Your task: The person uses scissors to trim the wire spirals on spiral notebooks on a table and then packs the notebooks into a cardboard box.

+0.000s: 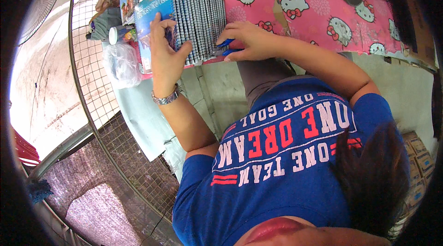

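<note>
Resting a spread left hand (167,52) on a row of shiny blue coil-bound books (200,20), upper left of centre, the person grips a small blue thing (225,42) in the right hand (249,41). If the left hand slips, the books might tip. The front cover (161,2) faces left; their long edges run up and down.

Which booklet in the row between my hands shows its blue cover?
The leftmost booklet, with your left hand spread against its cover; the other booklets in that row show mainly their edges.
</note>
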